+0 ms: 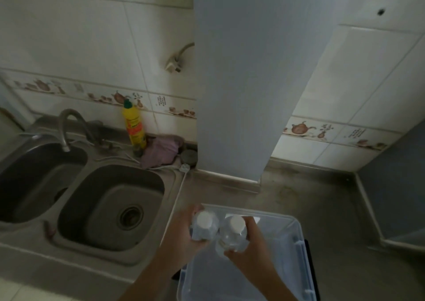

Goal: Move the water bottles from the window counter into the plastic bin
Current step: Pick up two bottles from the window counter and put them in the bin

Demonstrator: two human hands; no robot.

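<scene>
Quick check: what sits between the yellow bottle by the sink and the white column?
In the head view, a crumpled purple cloth lies between the yellow bottle and the white column, with a round dark object at the column's foot.

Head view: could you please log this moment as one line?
left hand: holds left bottle | right hand: holds right bottle | both bottles upright over plastic bin | release: not yet

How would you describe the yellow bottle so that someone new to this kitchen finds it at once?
Start at the double sink on the left and go to the tiled wall behind its tap. The yellow bottle stands upright there, just left of a crumpled purple cloth. It is the only bright yellow thing, with a green cap and an orange label.
</scene>
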